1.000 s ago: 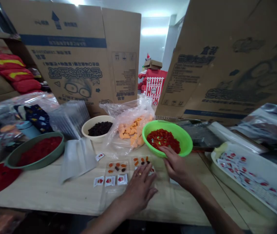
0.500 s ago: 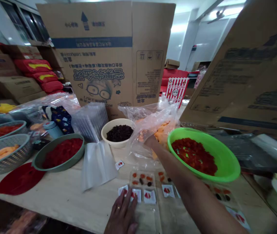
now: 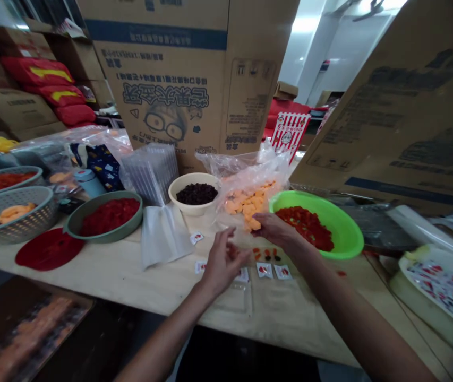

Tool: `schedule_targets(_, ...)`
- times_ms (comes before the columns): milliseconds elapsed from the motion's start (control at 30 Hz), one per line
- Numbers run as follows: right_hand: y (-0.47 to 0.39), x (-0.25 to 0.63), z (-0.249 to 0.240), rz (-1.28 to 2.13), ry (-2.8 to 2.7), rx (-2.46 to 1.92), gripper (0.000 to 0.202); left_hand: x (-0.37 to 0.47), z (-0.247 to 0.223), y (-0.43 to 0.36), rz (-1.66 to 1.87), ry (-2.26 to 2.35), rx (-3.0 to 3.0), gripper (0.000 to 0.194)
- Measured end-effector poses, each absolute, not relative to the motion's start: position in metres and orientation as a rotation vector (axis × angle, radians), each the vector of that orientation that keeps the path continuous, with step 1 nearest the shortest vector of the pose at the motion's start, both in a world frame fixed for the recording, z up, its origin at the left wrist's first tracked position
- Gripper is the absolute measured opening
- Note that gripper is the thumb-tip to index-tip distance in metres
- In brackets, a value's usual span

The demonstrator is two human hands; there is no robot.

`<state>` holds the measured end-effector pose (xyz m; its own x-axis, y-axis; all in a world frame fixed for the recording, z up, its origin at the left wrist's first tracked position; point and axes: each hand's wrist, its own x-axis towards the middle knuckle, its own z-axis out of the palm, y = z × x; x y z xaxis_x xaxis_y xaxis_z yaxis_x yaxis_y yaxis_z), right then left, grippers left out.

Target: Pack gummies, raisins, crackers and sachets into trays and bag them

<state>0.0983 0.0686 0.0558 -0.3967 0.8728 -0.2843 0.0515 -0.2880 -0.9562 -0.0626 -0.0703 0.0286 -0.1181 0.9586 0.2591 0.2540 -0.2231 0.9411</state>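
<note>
My right hand [image 3: 273,228] is at the front of a clear plastic bag [image 3: 226,170] of orange pieces [image 3: 250,201]. Its fingers are closed on a soft-looking orange piece [image 3: 254,225]; whether more are in the palm is hidden. My left hand [image 3: 223,262] hovers over the clear compartment trays [image 3: 242,300], empty, its fingers apart and slightly curled. It partly covers the nearest tray. In another tray lie red and dark pieces [image 3: 267,254], with small white sachets [image 3: 265,270] in the row below.
A green basin [image 3: 349,228] of red pieces stands right of the bag. Left of it are a cream bowl [image 3: 178,199] of dark pieces, stacked clear trays [image 3: 152,172] and a grey-green bowl [image 3: 107,236]. A sachet tub [image 3: 409,294] stands at right. Large cartons [image 3: 162,69] rise behind.
My right hand has drawn back out of the bag with an orange piece. My left hand has lifted off the sachets and moved up toward it. The view has tilted down.
</note>
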Motion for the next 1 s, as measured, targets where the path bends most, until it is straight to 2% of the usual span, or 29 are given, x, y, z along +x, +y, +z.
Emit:
schedule_targets(33,0.049,0.098,0.052,1.762,-1.348,-1.196,0.022,-0.055,0.031,-0.064,1.398,1.375,1.497,0.065)
schedule_targets(67,0.032,0.097,0.049,1.768,-1.343,-1.187,0.023,-0.050,0.032,-0.060,1.410,1.363,1.493,0.066)
schedule_targets(200,-0.012,0.101,0.039,1.816,-1.245,-1.043,0.032,-0.047,0.022,-0.060,1.370,1.200,1.216,0.043)
schedule_targets(267,-0.021,0.107,0.033,1.880,-1.200,-0.988,0.041,-0.057,0.015,-0.066,1.341,1.161,0.976,0.049)
schedule_targets(367,-0.033,0.116,0.020,1.923,-1.236,-1.001,0.041,-0.083,0.009,-0.079,1.319,1.216,0.841,0.055)
schedule_targets(500,-0.056,0.124,0.007,1.839,-1.444,-1.157,0.042,-0.122,0.009,-0.104,1.152,1.312,1.024,0.040)
schedule_targets(600,-0.073,0.125,0.006,1.596,-1.692,-1.266,0.036,-0.140,0.009,-0.120,1.022,1.425,1.280,0.026)
schedule_targets(700,-0.084,0.119,0.004,1.387,-1.879,-1.288,0.029,-0.144,0.007,-0.127,0.874,1.474,1.434,0.030)
schedule_targets(833,-0.097,0.101,-0.011,1.442,-1.673,-1.474,0.028,-0.135,0.007,-0.122,0.633,1.439,1.702,0.021)
schedule_targets(933,-0.108,0.089,-0.024,1.512,-1.526,-1.538,0.027,-0.125,0.009,-0.114,0.427,1.361,1.912,0.033)
schedule_targets(1000,-0.113,0.087,-0.025,1.389,-1.747,-1.564,0.024,-0.119,0.009,-0.109,0.344,1.326,1.968,0.040)
